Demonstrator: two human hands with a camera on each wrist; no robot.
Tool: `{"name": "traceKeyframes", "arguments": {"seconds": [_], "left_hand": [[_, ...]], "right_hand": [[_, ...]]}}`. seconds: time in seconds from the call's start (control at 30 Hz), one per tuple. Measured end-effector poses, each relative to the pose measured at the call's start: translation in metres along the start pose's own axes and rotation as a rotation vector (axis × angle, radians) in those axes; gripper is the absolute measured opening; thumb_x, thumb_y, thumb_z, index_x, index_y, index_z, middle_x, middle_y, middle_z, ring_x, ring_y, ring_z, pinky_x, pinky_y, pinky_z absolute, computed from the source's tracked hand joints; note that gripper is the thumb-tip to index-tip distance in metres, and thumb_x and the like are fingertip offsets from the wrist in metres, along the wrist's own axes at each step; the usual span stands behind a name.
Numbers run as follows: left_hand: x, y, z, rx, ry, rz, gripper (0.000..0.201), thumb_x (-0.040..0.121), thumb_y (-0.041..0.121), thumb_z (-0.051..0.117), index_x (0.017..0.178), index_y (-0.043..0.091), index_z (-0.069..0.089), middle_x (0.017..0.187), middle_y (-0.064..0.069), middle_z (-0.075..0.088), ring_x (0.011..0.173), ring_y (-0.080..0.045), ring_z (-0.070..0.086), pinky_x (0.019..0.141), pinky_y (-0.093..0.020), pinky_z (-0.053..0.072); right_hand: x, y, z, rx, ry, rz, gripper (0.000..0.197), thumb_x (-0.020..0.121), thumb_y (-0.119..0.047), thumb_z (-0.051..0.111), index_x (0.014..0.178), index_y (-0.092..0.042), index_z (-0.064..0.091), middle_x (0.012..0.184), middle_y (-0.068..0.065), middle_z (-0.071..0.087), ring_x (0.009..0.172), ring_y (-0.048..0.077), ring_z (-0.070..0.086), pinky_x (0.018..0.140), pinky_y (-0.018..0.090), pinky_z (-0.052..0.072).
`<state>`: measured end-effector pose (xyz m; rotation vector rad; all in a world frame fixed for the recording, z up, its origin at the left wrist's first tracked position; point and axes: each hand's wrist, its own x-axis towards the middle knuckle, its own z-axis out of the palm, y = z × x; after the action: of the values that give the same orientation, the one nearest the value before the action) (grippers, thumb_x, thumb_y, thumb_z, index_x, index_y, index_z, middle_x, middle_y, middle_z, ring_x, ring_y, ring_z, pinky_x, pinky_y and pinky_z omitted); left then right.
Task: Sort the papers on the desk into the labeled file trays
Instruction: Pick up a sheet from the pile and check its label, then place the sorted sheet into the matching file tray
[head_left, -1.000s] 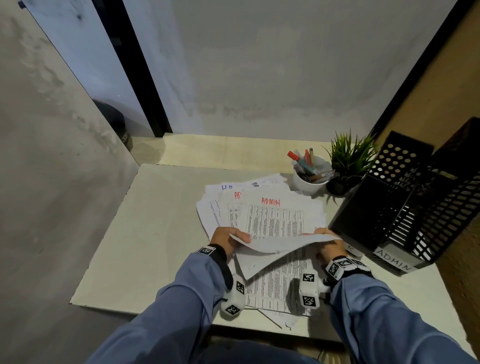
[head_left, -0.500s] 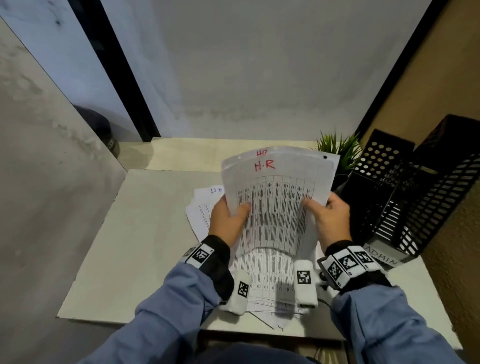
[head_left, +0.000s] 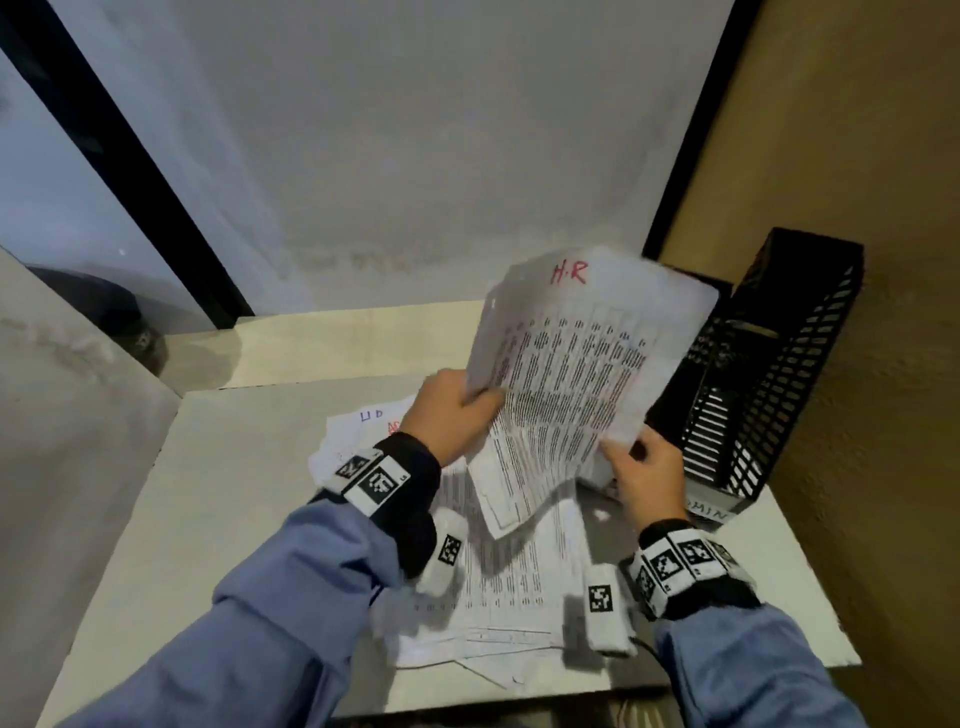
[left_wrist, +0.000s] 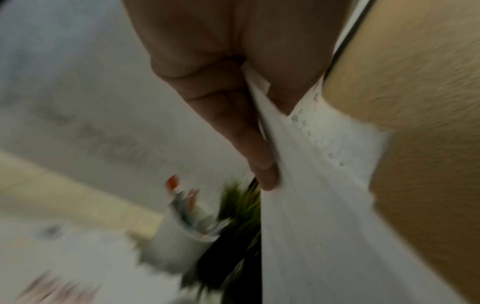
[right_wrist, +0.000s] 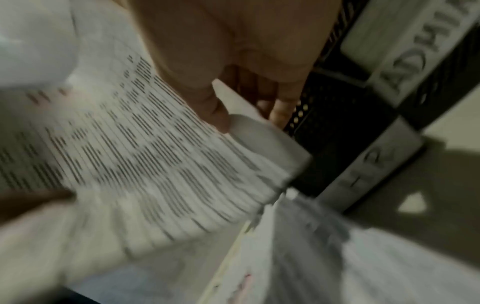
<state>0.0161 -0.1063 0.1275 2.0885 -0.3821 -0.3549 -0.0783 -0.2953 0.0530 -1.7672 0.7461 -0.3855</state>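
The left hand pinches the left edge of a printed sheet headed "H.R" in red, thumb on the printed face and fingers straight behind it, as the left wrist view shows. The right hand grips the same sheet at its lower right corner, thumb on the print and fingers curled behind the paper in the right wrist view. The sheet is held up off the table, tilted to the right, its top right corner in front of the black file trays that stand at the right end of the table against a tan wall. White labels on the trays' near ends read "ADMIN" and "H.R". Beneath the raised sheet a loose pile of printed papers lies fanned on the table between the two blue sleeves, some pages marked in blue or red at the far left. Behind the sheet, the blurred left wrist view shows a white cup of pens and a green plant.
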Motion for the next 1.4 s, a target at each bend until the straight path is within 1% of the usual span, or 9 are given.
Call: {"name": "traceKeyframes", "arguments": {"seconds": [0.1,0.2,0.33,0.47,0.77,0.97,1.1,1.27,1.4], "left_hand": [[0.020,0.056,0.004,0.085,0.050,0.140,0.034,0.084,0.014,0.055,0.053,0.002,0.046,0.051,-0.006,0.044,0.049,-0.020,0.041,0.050,-0.028,0.030],[0.037,0.094,0.028,0.174,0.098,0.237,0.047,0.085,0.001,0.053,0.048,0.020,0.031,0.049,0.000,0.035,0.049,-0.019,0.033,0.052,-0.032,0.017],[0.054,0.106,0.077,0.300,0.035,0.279,0.020,0.088,0.004,0.048,0.074,0.005,0.062,0.064,-0.006,0.052,0.064,-0.023,0.045,0.059,-0.027,0.027],[0.077,0.108,0.106,0.526,-0.152,0.187,0.017,0.088,0.013,0.050,0.083,0.003,0.062,0.079,-0.013,0.060,0.081,-0.030,0.062,0.073,-0.035,0.052],[0.123,0.124,0.133,0.681,-0.335,0.053,0.020,0.080,0.013,0.067,0.096,0.003,0.061,0.095,-0.014,0.066,0.076,-0.027,0.061,0.063,-0.028,0.049],[0.134,0.112,0.148,0.634,-0.199,0.061,0.031,0.090,0.004,0.053,0.121,0.000,0.047,0.121,-0.019,0.059,0.110,-0.035,0.058,0.087,-0.037,0.048],[0.134,0.099,0.141,0.607,-0.182,0.032,0.026,0.088,0.007,0.058,0.113,0.002,0.054,0.115,-0.016,0.062,0.105,-0.032,0.061,0.086,-0.037,0.049],[0.118,0.082,0.087,0.302,-0.023,0.111,0.014,0.081,0.019,0.063,0.084,0.016,0.050,0.077,0.000,0.057,0.073,-0.020,0.053,0.060,-0.026,0.039],[0.093,0.017,0.024,0.268,0.128,-0.044,0.011,0.080,0.016,0.060,0.072,0.018,0.052,0.077,-0.004,0.065,0.074,-0.023,0.062,0.070,-0.030,0.049]], "right_hand": [[0.006,0.022,-0.017,-0.450,-0.025,-0.019,0.030,0.088,-0.007,0.057,0.117,-0.001,0.062,0.118,0.016,0.059,0.106,0.027,0.056,0.090,0.027,0.042],[0.002,0.034,-0.021,-0.608,-0.119,-0.014,0.037,0.091,-0.004,0.050,0.127,-0.003,0.056,0.128,0.014,0.054,0.117,0.028,0.052,0.102,0.027,0.037],[-0.001,0.044,-0.020,-0.620,-0.164,0.001,0.031,0.091,0.000,0.047,0.118,0.000,0.062,0.123,0.016,0.056,0.111,0.028,0.056,0.096,0.024,0.040],[-0.002,0.054,-0.020,-0.547,-0.175,0.001,0.030,0.091,0.002,0.046,0.117,0.001,0.061,0.122,0.011,0.054,0.110,0.023,0.056,0.092,0.012,0.033],[0.002,0.060,-0.018,-0.529,-0.182,0.016,0.036,0.091,0.001,0.043,0.124,0.000,0.058,0.124,0.008,0.052,0.112,0.020,0.055,0.092,0.009,0.031],[0.004,0.063,-0.016,-0.545,-0.162,0.020,0.034,0.090,0.002,0.045,0.120,0.000,0.061,0.122,0.008,0.054,0.109,0.020,0.056,0.088,0.008,0.032],[0.003,0.063,-0.017,-0.556,-0.159,-0.015,0.032,0.092,0.001,0.044,0.117,0.001,0.062,0.119,0.009,0.054,0.104,0.021,0.057,0.083,0.007,0.029],[0.000,0.052,-0.017,-0.548,-0.118,-0.087,0.027,0.094,-0.001,0.044,0.110,0.004,0.065,0.113,0.009,0.055,0.085,0.010,0.046,0.080,0.003,0.026],[-0.018,0.039,-0.016,-0.527,-0.095,-0.169,0.022,0.094,-0.009,0.049,0.104,-0.005,0.067,0.097,-0.003,0.055,0.077,0.005,0.048,0.077,0.009,0.036]]}}
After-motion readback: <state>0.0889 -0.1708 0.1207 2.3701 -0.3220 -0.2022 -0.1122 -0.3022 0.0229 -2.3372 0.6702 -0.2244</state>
